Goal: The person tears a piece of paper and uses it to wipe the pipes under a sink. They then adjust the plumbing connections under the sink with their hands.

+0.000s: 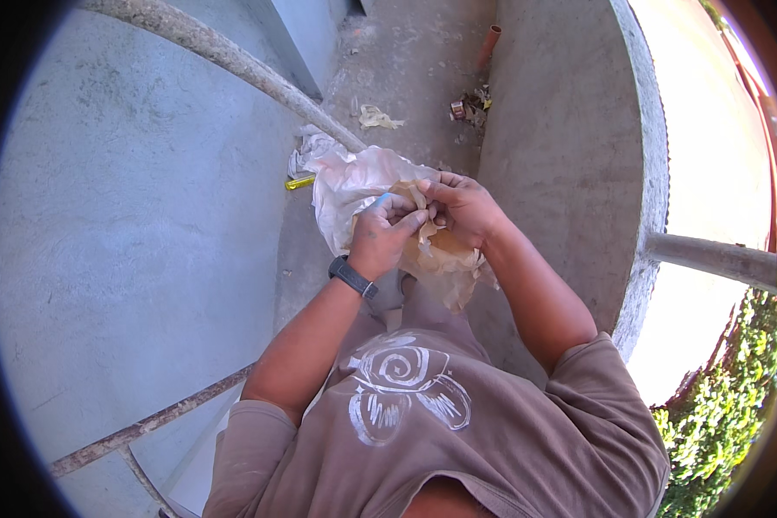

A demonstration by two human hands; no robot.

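Observation:
In front of my chest, my left hand (387, 231) and my right hand (459, 210) are close together, fingers pinching crumpled brown paper (447, 252). The paper looks thin and torn, with ragged edges hanging below my fingers; it could also be a bag, I cannot tell. A dark watch is on my left wrist. Just beyond my hands lies a wrinkled white plastic sheet or sack (341, 192), partly hidden by my left hand and the paper. Beside its left edge is a bright yellow, bar-shaped object (300, 182).
A rough pole (224, 65) slants down from the upper left toward the white plastic. Grey walls stand left and right (561, 164). On the concrete floor lie a pale crumpled bag (378, 117), litter (459, 110) and an orange pipe (489, 45). Another pole (712, 259) crosses at right.

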